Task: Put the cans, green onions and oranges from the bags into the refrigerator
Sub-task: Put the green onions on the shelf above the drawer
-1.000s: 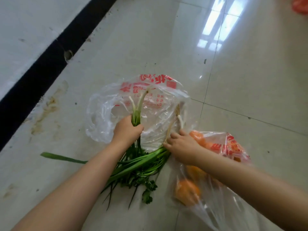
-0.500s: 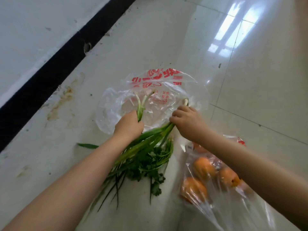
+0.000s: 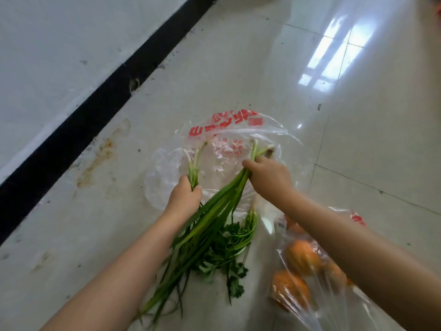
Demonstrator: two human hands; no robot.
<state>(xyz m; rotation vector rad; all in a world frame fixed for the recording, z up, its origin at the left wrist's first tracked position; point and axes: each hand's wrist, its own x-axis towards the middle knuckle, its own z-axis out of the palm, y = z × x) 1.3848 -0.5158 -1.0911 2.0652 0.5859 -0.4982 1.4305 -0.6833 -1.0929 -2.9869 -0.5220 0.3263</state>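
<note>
Beside the flat clear bag (image 3: 214, 144), oranges (image 3: 301, 256) bagged; both grips around green onions (image 3: 210, 218).

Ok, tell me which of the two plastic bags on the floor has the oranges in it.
The bag at lower right, under the right forearm: orange fruit shows through its clear plastic. The other bag, beyond both hands, lies flattened with red print.
</note>
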